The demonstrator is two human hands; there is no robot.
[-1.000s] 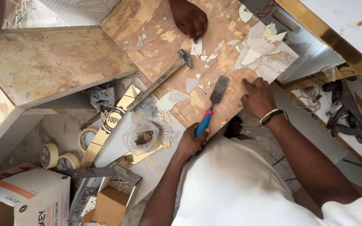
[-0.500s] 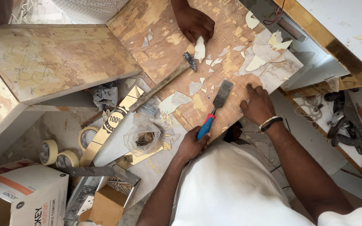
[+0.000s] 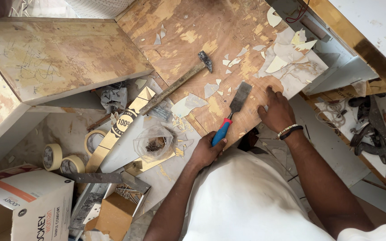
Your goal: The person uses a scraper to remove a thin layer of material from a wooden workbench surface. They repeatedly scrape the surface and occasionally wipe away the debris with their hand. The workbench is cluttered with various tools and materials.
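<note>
- While the left hand [image 3: 206, 151] sat low in the middle of the frame, its fingers were wrapped tight around the blue and red handle of a chisel [image 3: 231, 111].
- From that grip the chisel ran up and to the right, its flat blade lying on the wooden board [image 3: 193, 27] just left of the right hand [image 3: 275, 111].
- That right hand lay flat on the board at centre right, fingers spread and pressed down, gripping nothing, with a wristband [image 3: 290, 131] behind it.
- Both hands were apart, the blade tip lying between them and close to the right hand's fingers.
- Above and left of the blade, a hammer [image 3: 177, 82] rested slantwise on the board, touched by neither hand.
- Pale chips [image 3: 287, 53] of peeled surface lay scattered in the upper right of the board.
- At lower left, well apart from the hands, were rolls of tape [image 3: 52, 156], a cardboard box [image 3: 23, 205] and a clear bag [image 3: 153, 142] of small dark bits.
</note>
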